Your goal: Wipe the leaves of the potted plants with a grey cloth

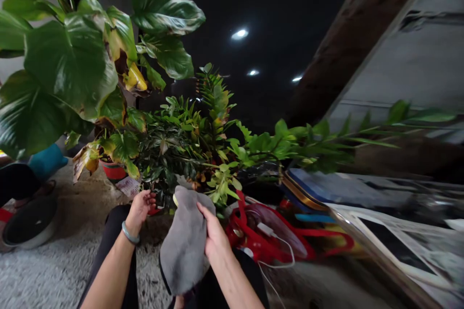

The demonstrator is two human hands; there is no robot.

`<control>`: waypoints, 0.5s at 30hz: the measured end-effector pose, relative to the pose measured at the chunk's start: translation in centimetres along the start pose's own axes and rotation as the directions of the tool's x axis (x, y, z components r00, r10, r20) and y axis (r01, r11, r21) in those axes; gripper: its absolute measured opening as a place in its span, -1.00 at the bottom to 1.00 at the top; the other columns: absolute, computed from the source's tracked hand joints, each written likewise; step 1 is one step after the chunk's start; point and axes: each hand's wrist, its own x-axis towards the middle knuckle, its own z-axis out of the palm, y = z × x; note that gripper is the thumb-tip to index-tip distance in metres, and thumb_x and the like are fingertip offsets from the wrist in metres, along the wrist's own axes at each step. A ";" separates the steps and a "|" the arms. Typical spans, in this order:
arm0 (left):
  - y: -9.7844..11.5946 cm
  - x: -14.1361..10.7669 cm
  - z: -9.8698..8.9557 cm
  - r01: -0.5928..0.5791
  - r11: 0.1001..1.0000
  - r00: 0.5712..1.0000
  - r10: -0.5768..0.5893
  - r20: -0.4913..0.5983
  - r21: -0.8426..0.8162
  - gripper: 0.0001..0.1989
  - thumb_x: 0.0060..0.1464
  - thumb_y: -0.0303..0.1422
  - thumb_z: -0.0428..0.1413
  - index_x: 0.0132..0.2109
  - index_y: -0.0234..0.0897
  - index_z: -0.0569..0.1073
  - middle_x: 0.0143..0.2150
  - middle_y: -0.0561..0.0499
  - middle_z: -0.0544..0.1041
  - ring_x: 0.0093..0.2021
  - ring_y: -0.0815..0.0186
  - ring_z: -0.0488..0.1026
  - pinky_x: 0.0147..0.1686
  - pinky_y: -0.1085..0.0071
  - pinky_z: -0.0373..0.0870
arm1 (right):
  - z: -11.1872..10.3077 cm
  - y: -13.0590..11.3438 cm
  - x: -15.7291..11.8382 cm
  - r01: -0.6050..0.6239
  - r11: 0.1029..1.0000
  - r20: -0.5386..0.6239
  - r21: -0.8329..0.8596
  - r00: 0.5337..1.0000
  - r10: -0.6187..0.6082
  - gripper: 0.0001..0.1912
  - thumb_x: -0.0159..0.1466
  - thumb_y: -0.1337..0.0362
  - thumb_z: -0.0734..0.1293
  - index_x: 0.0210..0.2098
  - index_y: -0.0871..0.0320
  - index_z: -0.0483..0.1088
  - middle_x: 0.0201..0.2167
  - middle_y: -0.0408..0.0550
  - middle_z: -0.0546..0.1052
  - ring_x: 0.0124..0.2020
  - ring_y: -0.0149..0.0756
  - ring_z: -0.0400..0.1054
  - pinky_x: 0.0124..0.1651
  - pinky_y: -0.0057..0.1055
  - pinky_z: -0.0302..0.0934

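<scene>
My right hand [214, 234] grips a grey cloth [186, 246], thumb on top, and the cloth hangs down over my knees. My left hand [142, 207], with a pale bangle on the wrist, is held up beside the potted plants. Its fingers are curled in, and whether anything small sits between them is hidden. Dark green leaves [163, 149] stand just beyond both hands. A large-leaved plant [68, 58] with some yellow and brown leaves rises at the left from a red pot [113, 171].
Right of my knees lies a red bag [253, 236] with a white charging cable [282, 266]. A table at the right carries a white-framed tablet [398, 244], blurred. At the left are a round dark-inside bowl [31, 222] and part of another person [18, 183]. Leafy branches [308, 142] reach rightward.
</scene>
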 end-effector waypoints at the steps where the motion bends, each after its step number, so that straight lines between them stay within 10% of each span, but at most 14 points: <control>1: 0.1 -0.1 0.1 0.008 1.000 1.000 -0.008 -0.008 -0.007 -0.89 0.01 -0.46 0.18 -0.41 -0.27 0.37 -0.53 -0.02 0.53 -0.60 0.37 0.39 -0.56 0.46 0.33 | 0.2 -0.4 -0.7 -0.027 0.999 -0.004 0.034 1.000 0.027 -0.72 -0.08 0.02 0.46 -0.59 0.11 0.50 -0.53 0.13 0.63 -0.21 0.18 0.57 -0.16 0.03 0.44; 7: 1.9 -1.2 0.0 -0.066 0.997 0.997 0.068 0.038 -0.043 -0.90 -0.01 -0.45 0.17 -0.44 -0.30 0.39 -0.52 -0.02 0.53 -0.60 0.36 0.39 -0.52 0.42 0.35 | 5.6 -4.9 -2.8 0.148 0.962 0.098 0.231 0.980 -0.174 -0.56 -0.13 0.17 0.55 -0.24 0.15 0.56 -0.33 0.00 0.68 -0.19 0.02 0.57 -0.07 -0.13 0.43; 15: 3.6 -1.3 -2.1 -0.236 0.972 0.970 0.237 0.047 -0.014 -0.80 -0.24 -0.36 0.27 -0.56 -0.25 0.36 -0.62 0.09 0.44 -0.59 0.37 0.36 -0.48 0.41 0.34 | 5.7 0.8 -3.0 -0.090 0.996 0.198 0.012 0.976 0.086 -0.61 -0.16 0.14 0.55 -0.37 0.22 0.58 -0.52 0.02 0.64 -0.38 0.00 0.56 -0.18 -0.16 0.42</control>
